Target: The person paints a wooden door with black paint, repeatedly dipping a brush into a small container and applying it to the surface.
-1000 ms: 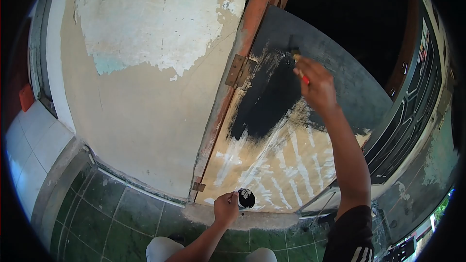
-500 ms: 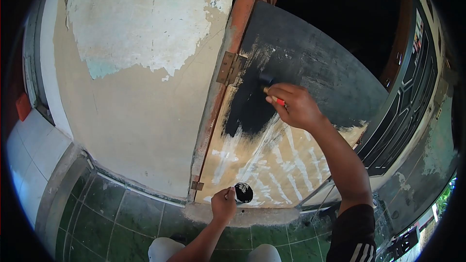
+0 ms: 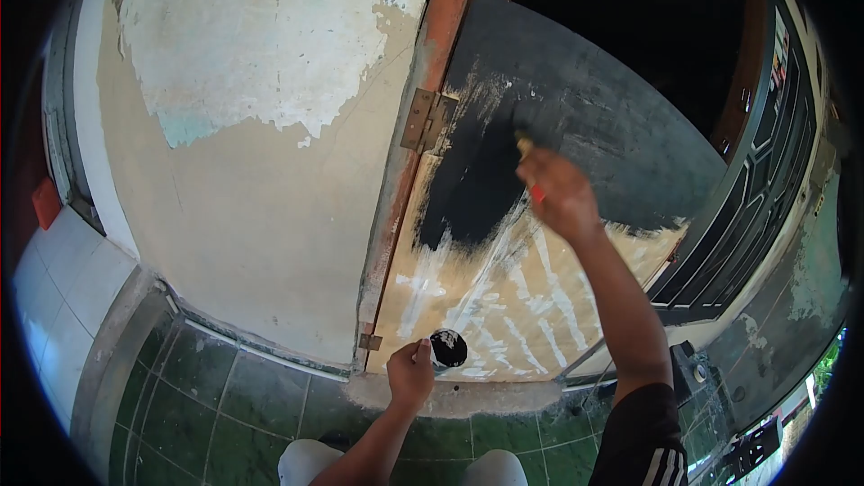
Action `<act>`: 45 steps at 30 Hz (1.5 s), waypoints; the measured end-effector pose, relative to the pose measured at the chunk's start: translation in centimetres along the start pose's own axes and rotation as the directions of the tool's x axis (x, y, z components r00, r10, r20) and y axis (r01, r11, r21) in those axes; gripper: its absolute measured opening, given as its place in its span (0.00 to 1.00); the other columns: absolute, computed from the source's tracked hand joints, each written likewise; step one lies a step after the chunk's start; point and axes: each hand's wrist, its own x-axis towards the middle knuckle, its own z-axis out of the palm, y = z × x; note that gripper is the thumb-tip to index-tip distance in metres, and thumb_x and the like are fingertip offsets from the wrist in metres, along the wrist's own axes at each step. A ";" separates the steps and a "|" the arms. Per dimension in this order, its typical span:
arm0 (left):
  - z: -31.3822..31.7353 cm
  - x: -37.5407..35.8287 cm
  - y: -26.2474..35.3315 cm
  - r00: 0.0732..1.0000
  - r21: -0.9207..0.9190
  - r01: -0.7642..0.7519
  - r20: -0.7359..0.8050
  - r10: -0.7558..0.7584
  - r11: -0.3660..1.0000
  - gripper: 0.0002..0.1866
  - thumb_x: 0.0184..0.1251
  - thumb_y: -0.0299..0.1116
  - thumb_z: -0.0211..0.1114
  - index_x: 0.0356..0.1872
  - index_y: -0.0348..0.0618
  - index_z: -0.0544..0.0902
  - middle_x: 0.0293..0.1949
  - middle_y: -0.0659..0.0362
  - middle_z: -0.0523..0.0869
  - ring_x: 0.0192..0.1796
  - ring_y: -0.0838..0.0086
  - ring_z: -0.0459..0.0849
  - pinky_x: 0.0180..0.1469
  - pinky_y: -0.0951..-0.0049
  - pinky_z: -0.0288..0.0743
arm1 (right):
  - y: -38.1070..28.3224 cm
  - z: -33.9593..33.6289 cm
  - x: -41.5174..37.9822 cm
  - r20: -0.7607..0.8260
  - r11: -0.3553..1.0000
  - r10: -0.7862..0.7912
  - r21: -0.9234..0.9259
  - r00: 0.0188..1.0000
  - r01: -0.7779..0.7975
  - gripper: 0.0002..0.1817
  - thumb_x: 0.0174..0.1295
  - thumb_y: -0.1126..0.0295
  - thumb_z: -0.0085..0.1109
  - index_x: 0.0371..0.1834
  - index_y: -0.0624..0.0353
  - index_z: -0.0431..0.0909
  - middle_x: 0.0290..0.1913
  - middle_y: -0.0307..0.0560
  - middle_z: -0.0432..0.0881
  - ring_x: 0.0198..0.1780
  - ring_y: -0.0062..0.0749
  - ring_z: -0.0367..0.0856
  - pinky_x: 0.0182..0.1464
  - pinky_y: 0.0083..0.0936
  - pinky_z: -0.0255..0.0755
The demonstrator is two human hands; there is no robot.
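My right hand (image 3: 560, 193) is closed around a paintbrush (image 3: 525, 146) with a red mark on its handle. The dark bristles are against or very near the wet black patch on the door (image 3: 504, 306); contact is hard to make out. Black paint covers the door's upper part, while its lower part is tan with white streaks. Low in front of the door, my left hand (image 3: 411, 373) grips a small paint cup (image 3: 448, 349) by its side. Dark paint and pale flecks show inside the cup.
A rusty hinge (image 3: 427, 121) joins the door to the reddish-brown frame (image 3: 450, 18). Left of it stands a wall (image 3: 261, 216) with peeling paint. Green floor tiles (image 3: 243, 391) lie below, past a rough concrete sill (image 3: 504, 396). A dark metal grille (image 3: 747, 216) is at right.
My right hand and the brush have moved slightly right, and the brush now tilts more upright. My left hand still holds the cup in about the same place. The view has shifted slightly.
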 end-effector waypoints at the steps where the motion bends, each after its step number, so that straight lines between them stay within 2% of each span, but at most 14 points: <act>1: -0.3 0.1 0.7 1.000 -0.001 0.011 -0.010 -0.011 1.000 0.19 0.83 0.41 0.64 0.44 0.31 0.91 0.26 0.49 0.88 0.30 0.66 0.87 0.38 0.63 0.77 | -1.9 0.9 -1.7 0.025 1.000 0.010 0.019 1.000 -0.011 0.10 0.62 0.81 0.73 0.46 0.61 0.88 0.50 0.51 0.91 0.50 0.48 0.92 0.53 0.37 0.88; 4: -0.9 0.7 0.9 1.000 -0.030 0.026 -0.010 -0.026 0.999 0.20 0.85 0.39 0.63 0.45 0.28 0.91 0.31 0.53 0.90 0.33 0.73 0.87 0.40 0.69 0.80 | -6.5 -0.7 -4.3 0.186 0.870 0.283 0.364 0.941 -0.333 0.09 0.63 0.81 0.73 0.46 0.61 0.89 0.50 0.52 0.91 0.51 0.48 0.93 0.55 0.36 0.88; 11: -1.3 1.2 1.0 0.997 -0.051 0.071 -0.023 -0.072 0.996 0.19 0.86 0.38 0.61 0.46 0.27 0.90 0.36 0.56 0.92 0.37 0.78 0.86 0.44 0.73 0.82 | 1.4 -4.9 -0.4 -0.275 0.943 0.331 0.054 0.902 -0.330 0.11 0.63 0.81 0.71 0.49 0.61 0.89 0.53 0.55 0.92 0.53 0.51 0.93 0.56 0.36 0.87; 17: -1.2 0.8 1.4 0.991 -0.033 0.132 0.002 -0.132 0.991 0.19 0.86 0.38 0.62 0.46 0.28 0.91 0.37 0.56 0.92 0.38 0.78 0.87 0.45 0.73 0.83 | 1.2 -2.1 -6.4 0.034 0.996 0.089 0.004 0.995 -0.089 0.11 0.63 0.82 0.71 0.47 0.62 0.88 0.53 0.54 0.90 0.54 0.52 0.92 0.54 0.40 0.88; 19: -1.3 0.6 1.4 0.989 -0.067 0.145 0.004 -0.146 0.987 0.19 0.86 0.38 0.63 0.47 0.29 0.91 0.37 0.57 0.92 0.39 0.78 0.87 0.45 0.73 0.83 | -2.3 -2.8 -8.0 0.214 0.969 0.157 0.155 0.964 -0.192 0.08 0.65 0.80 0.72 0.45 0.64 0.87 0.51 0.54 0.90 0.50 0.52 0.92 0.52 0.37 0.88; 21: -1.0 0.9 1.1 0.988 -0.135 0.151 0.003 -0.152 0.979 0.18 0.86 0.38 0.63 0.48 0.29 0.90 0.39 0.57 0.92 0.41 0.78 0.87 0.46 0.73 0.83 | -3.6 -4.7 -7.2 0.634 0.809 0.208 0.317 0.745 -0.495 0.09 0.65 0.79 0.72 0.47 0.63 0.89 0.51 0.55 0.91 0.50 0.49 0.92 0.52 0.36 0.87; 23: -0.8 1.5 0.8 0.990 -0.158 0.140 0.022 -0.139 0.977 0.19 0.87 0.39 0.62 0.49 0.29 0.90 0.41 0.57 0.92 0.42 0.77 0.88 0.48 0.72 0.84 | -1.7 -4.4 -6.4 0.662 0.728 0.214 0.382 0.718 -0.569 0.06 0.71 0.74 0.70 0.47 0.62 0.90 0.49 0.54 0.92 0.49 0.45 0.93 0.53 0.36 0.86; 26: -0.3 2.2 1.0 0.992 -0.228 0.129 0.014 -0.129 0.965 0.19 0.87 0.39 0.62 0.49 0.29 0.90 0.43 0.56 0.92 0.45 0.76 0.88 0.53 0.70 0.86 | 3.5 -4.3 -3.2 0.463 0.701 0.415 0.386 0.783 -0.600 0.07 0.70 0.73 0.73 0.48 0.58 0.93 0.48 0.52 0.94 0.49 0.41 0.94 0.53 0.33 0.86; 28: 0.0 2.6 1.6 0.992 -0.277 0.123 -0.005 -0.129 0.953 0.19 0.87 0.40 0.62 0.48 0.29 0.89 0.44 0.56 0.91 0.46 0.75 0.88 0.55 0.68 0.86 | 4.3 -7.3 2.0 0.402 0.584 0.690 0.180 0.601 -0.791 0.06 0.70 0.74 0.73 0.48 0.59 0.92 0.48 0.50 0.94 0.48 0.40 0.94 0.52 0.30 0.86; 33: 0.1 3.7 2.4 0.996 -0.381 0.075 -0.025 -0.091 0.922 0.19 0.87 0.40 0.63 0.45 0.30 0.88 0.43 0.55 0.90 0.48 0.75 0.88 0.58 0.66 0.86 | 5.9 -6.2 1.9 -0.341 0.945 0.325 0.074 0.882 -0.320 0.06 0.68 0.79 0.70 0.46 0.59 0.90 0.49 0.52 0.92 0.46 0.45 0.93 0.48 0.32 0.87; 38: -0.5 4.7 3.0 0.996 -0.430 0.009 -0.081 -0.048 0.903 0.21 0.87 0.43 0.63 0.48 0.29 0.89 0.41 0.58 0.91 0.44 0.78 0.87 0.52 0.72 0.84 | -3.6 0.5 -8.8 0.172 0.997 0.042 0.061 0.984 -0.053 0.12 0.62 0.80 0.66 0.49 0.61 0.87 0.52 0.52 0.89 0.51 0.49 0.91 0.53 0.40 0.87; 41: -1.3 4.8 3.8 0.994 -0.455 0.004 -0.100 -0.055 0.890 0.21 0.87 0.43 0.64 0.46 0.30 0.89 0.41 0.58 0.91 0.45 0.78 0.87 0.53 0.72 0.84 | -9.0 -0.4 -10.4 0.639 0.838 0.121 0.344 0.759 -0.423 0.06 0.71 0.73 0.69 0.47 0.61 0.87 0.47 0.52 0.90 0.50 0.48 0.91 0.53 0.40 0.87; 43: -1.7 4.9 3.7 0.992 -0.469 0.006 -0.107 -0.064 0.883 0.21 0.87 0.44 0.64 0.46 0.30 0.89 0.41 0.57 0.91 0.45 0.78 0.87 0.53 0.71 0.83 | -8.1 -0.5 -9.8 0.709 0.778 0.150 0.346 0.689 -0.525 0.06 0.71 0.73 0.69 0.47 0.61 0.88 0.46 0.51 0.91 0.49 0.47 0.92 0.52 0.37 0.87; 45: -1.7 5.1 3.2 0.991 -0.481 0.014 -0.108 -0.075 0.876 0.21 0.86 0.44 0.64 0.46 0.30 0.89 0.41 0.57 0.91 0.45 0.78 0.87 0.53 0.71 0.83 | -4.0 -0.2 -8.4 0.573 0.704 0.275 0.427 0.772 -0.568 0.06 0.71 0.75 0.69 0.47 0.60 0.90 0.49 0.53 0.93 0.46 0.43 0.93 0.51 0.36 0.86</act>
